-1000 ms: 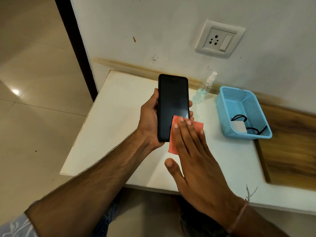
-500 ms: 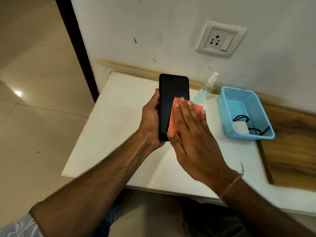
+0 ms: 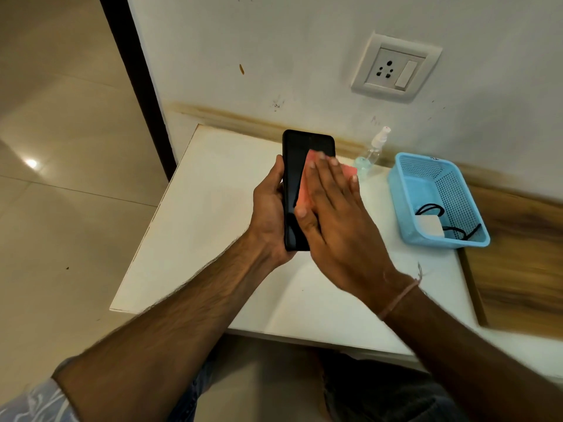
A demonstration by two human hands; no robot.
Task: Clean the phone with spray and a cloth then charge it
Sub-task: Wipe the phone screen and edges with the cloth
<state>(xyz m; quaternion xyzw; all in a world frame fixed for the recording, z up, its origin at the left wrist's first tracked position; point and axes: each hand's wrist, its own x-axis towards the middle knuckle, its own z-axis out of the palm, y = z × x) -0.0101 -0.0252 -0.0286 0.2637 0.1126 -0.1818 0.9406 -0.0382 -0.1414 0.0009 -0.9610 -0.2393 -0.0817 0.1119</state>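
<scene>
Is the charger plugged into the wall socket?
No, the charger lies in the blue basket and the wall socket holds nothing.

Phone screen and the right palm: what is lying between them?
The pink cloth, pressed by the right hand onto the phone, as the head view shows.

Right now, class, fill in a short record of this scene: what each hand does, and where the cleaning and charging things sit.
Left hand: holds the phone above the table, screen towards the camera
Right hand: flat fingers press the pink cloth on the screen
Spray bottle: stands on the table by the wall
Basket: blue, on the table, holds the white charger
Wall socket: nothing plugged in
</scene>
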